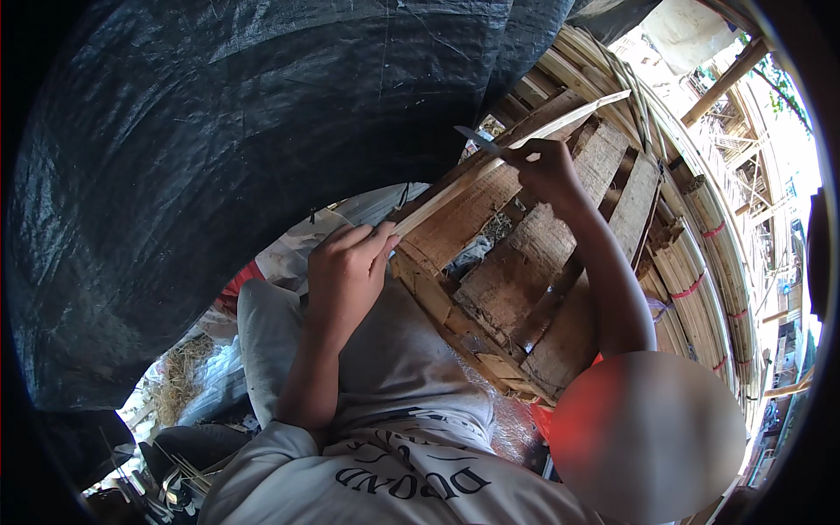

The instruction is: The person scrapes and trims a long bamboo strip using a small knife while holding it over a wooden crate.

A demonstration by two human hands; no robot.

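My left hand (348,269) is closed around the near end of a long, pale strip, perhaps bamboo or wood (573,115). From there the strip slants up and to the right, past my right hand, over a slatted wooden platform. A knife (478,140) is gripped in my right hand (549,173), its thin blade pointing up and left. The blade lies close to the strip's middle; whether it touches the strip I cannot tell. Its handle is mostly hidden by my fingers.
Rough planks with gaps form the platform (544,249) before me. Long bundles of strips (687,271), tied with red bands, curve along the right. A black tarp (219,166) hangs at the upper left. Dry straw (182,376) lies at the lower left.
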